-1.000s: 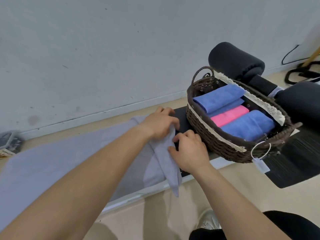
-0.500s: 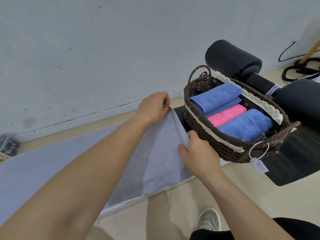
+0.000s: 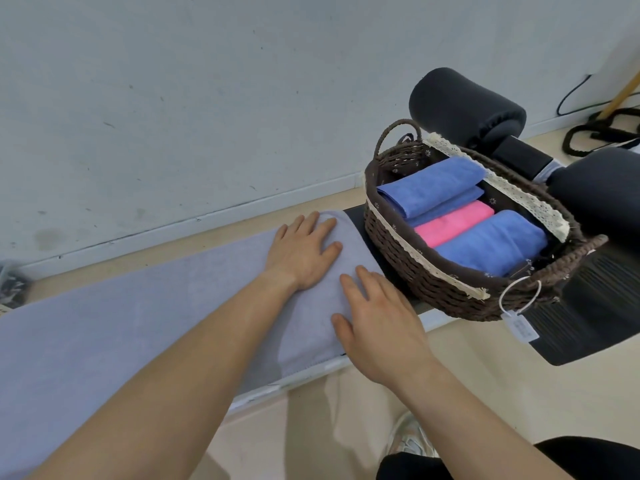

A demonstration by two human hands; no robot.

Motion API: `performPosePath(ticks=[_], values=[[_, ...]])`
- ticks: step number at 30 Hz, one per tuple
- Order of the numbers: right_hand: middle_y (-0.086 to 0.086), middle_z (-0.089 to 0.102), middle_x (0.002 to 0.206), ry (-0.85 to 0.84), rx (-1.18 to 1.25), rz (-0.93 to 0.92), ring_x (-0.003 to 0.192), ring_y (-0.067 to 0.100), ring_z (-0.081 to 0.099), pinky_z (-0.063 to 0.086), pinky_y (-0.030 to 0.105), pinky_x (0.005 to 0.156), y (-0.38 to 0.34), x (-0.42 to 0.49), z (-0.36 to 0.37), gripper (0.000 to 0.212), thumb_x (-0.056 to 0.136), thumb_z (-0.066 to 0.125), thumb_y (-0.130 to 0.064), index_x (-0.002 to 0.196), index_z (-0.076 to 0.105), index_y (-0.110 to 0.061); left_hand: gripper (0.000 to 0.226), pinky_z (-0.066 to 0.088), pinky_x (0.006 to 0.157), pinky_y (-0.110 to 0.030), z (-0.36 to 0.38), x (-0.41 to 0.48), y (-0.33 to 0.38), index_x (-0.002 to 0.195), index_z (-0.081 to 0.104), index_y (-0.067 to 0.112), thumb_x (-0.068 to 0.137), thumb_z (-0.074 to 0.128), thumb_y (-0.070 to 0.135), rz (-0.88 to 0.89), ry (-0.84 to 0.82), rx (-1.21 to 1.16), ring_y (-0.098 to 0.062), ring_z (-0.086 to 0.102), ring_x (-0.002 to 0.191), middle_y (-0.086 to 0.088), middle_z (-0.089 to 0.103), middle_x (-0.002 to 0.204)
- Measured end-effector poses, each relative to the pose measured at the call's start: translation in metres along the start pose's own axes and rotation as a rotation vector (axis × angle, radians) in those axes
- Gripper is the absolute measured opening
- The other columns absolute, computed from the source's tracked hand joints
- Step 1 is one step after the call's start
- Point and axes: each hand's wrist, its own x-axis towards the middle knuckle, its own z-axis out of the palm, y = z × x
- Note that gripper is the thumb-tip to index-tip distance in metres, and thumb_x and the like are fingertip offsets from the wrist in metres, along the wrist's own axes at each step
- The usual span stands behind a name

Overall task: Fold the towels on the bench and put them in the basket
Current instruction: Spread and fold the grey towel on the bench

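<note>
Flat on towel (image 3: 138,323) edge: left hand (image 3: 301,252), right hand (image 3: 377,327); basket (image 3: 398,261) apparently just clear.

Wicker basket (image 3: 415,271) on the bench (image 3: 356,220), folded towels (image 3: 433,188) inside the basket, flat towel (image 3: 138,323) left of the basket, left hand (image 3: 301,254) and right hand (image 3: 377,330) on that towel, foam roller (image 3: 460,102) behind the basket.
</note>
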Motion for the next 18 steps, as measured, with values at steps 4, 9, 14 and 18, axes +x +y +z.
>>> performPosePath(ticks=[4,9,14,18], values=[[0.011,0.017,0.164,-0.058,-0.054,0.066,0.15,0.026,0.02,0.025,0.041,0.117,0.0,0.0,-0.004,0.066,0.098,0.035,-0.053,0.154,0.027,-0.019,0.062,0.008,0.122,-0.047,0.0,0.0,0.002,0.155,0.014,0.044,0.098,0.024,0.063,0.013,-0.035,0.071,-0.025,0.01,0.152,0.01,0.006,0.167],[0.018,0.047,0.149,0.001,-0.108,0.143,0.136,0.03,0.046,0.041,0.047,0.106,-0.005,-0.002,-0.001,0.061,0.088,0.05,-0.048,0.136,0.055,-0.011,0.054,0.027,0.105,-0.047,-0.011,0.014,0.01,0.138,0.038,0.031,0.089,0.04,0.056,0.047,0.029,0.081,-0.027,0.036,0.134,0.009,0.044,0.15],[0.015,0.061,0.133,0.061,-0.092,0.072,0.122,0.031,0.058,0.045,0.05,0.103,-0.013,0.005,0.001,0.057,0.077,0.053,-0.042,0.122,0.065,-0.009,0.041,0.035,0.1,-0.044,-0.017,0.03,0.016,0.119,0.047,0.026,0.086,0.053,0.051,0.088,-0.003,-0.016,-0.026,0.048,0.118,0.004,0.057,0.131],[0.016,0.06,0.133,0.061,-0.064,0.03,0.121,0.031,0.057,0.044,0.049,0.104,-0.031,0.018,0.002,0.057,0.081,0.046,-0.042,0.123,0.063,-0.008,0.043,0.039,0.103,-0.04,-0.023,0.015,0.0,0.128,0.051,0.024,0.09,0.054,0.045,0.119,0.045,-0.111,-0.024,0.049,0.125,0.003,0.055,0.138]])
